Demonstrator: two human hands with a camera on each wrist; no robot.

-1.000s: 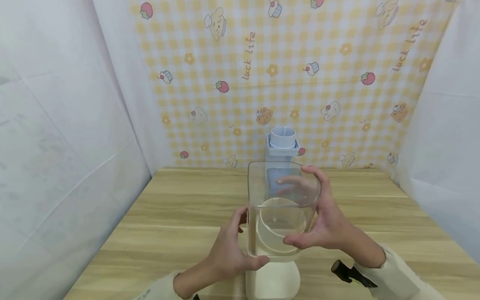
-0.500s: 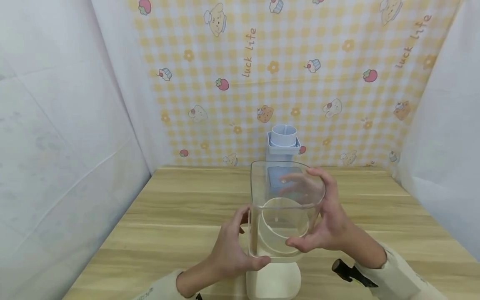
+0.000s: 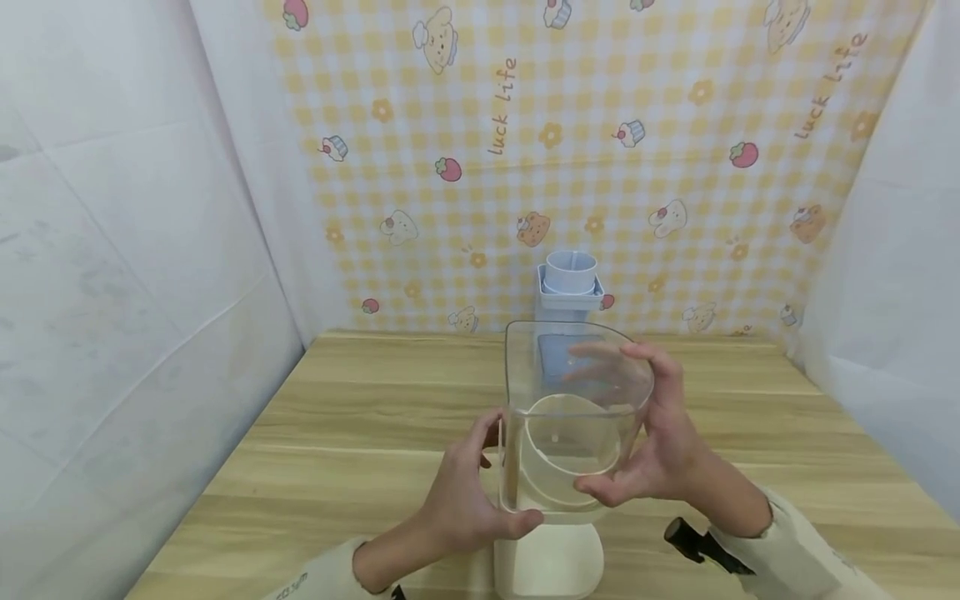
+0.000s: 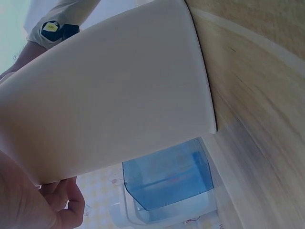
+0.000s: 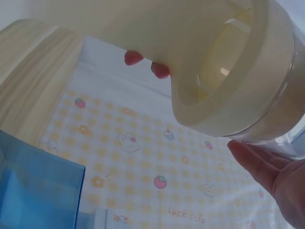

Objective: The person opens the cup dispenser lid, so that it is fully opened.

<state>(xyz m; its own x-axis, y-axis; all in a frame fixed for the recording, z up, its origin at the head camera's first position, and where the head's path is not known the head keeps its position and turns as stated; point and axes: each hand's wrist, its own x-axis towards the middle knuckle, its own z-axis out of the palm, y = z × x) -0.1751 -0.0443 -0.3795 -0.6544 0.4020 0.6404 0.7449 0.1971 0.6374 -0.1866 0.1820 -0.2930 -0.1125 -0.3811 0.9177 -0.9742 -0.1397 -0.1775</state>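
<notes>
Sleeves [image 3: 318,575] in cream enter from the lower edge of the head view, and we see a dark device [image 3: 686,542] strapped at the right wrist. At bottom centre, the rounded foot of a cream stand [image 3: 551,562] rests on the tabletop. Just above it, the person's left hand [image 3: 465,500] grasps the side of the stand, thumb in front. In the left wrist view, we find curled fingers at the panel's edge, lower left.

Right of centre, the right hand [image 3: 663,454] grips a clear container [image 3: 570,417], thumb on the near side and fingers around the far side, visible through the wall. The container sits above the stand, right of the middle of the frame; from the right wrist we see a round opening in the stand's cream ring below it.

Farther back, a wood-grain tabletop [image 3: 360,433] spans the lower half. Behind the container, we see a pale blue holder [image 3: 566,304] with a round cup [image 3: 572,275] on top and a translucent blue section [image 3: 555,358] below. A yellow-checked cloth [image 3: 487,192] printed with strawberries, cupcakes and "luck life" fills the upper centre, between white sheets [image 3: 112,267] at left and right.
</notes>
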